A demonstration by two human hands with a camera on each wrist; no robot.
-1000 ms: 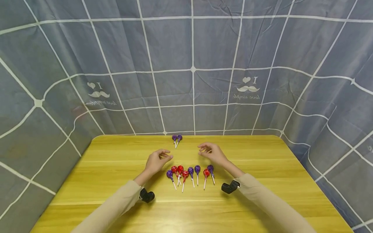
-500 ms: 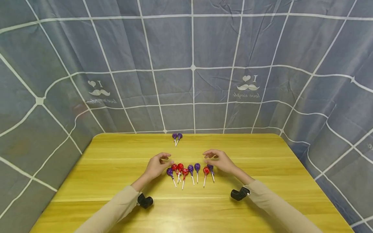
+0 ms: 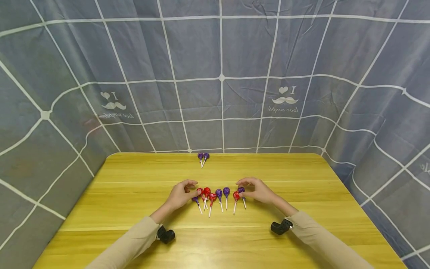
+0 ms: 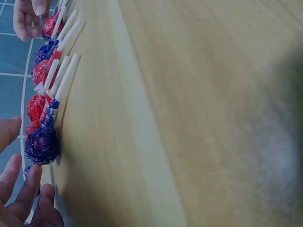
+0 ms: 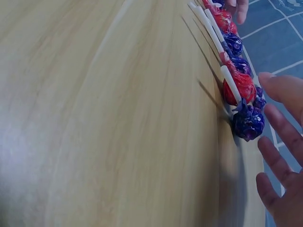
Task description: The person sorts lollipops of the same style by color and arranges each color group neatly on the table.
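Several wrapped lollipops lie in a loose row on the table, sticks toward me. My left hand (image 3: pixel 179 195) is at the left end, fingers loosely spread beside a purple lollipop (image 4: pixel 41 144) and the red lollipop (image 3: pixel 206 191) group; its thumb hides part of the end ones in the head view. My right hand (image 3: pixel 258 190) is at the other end, close to a purple lollipop (image 5: pixel 248 124) and a red lollipop (image 5: pixel 239 87). Its thumb covers part of the purple one in the head view. Neither hand grips anything. Two more purple lollipops (image 3: pixel 200 156) lie at the far edge.
The wooden table (image 3: pixel 215 239) has its far edge against a grey curtain (image 3: pixel 201 101) with white grid lines, which also hangs at both sides. A black wrist camera (image 3: pixel 165 235) sits on the left wrist and another black camera (image 3: pixel 281 226) on the right.
Both hands have come down and nearer to me, to the two ends of the lollipop row. The right hand has also shifted right. The lollipops keep their places.
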